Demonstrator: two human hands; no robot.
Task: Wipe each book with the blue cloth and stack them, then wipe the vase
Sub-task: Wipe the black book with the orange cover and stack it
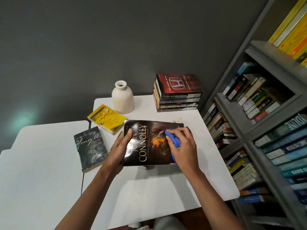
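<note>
To steady the Connolly paperback [146, 146], the left hand [122, 146] grips its edge while the right hand [184, 145], fingers [178, 130] curled, rubs the bunched blue cloth [172, 138] over it.

A white table [166, 188] carries a cream vase [123, 98], a stack of books [177, 95] at its far right corner and, just beside the vase, a yellow paperback [107, 119] (titled The Tempest). A dark paperback [91, 148] bridges the narrow gap to a second white table [41, 163] on the left.

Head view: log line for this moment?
phase: wiping | left hand: grips Connolly book | right hand: holds blue cloth on cover
</note>
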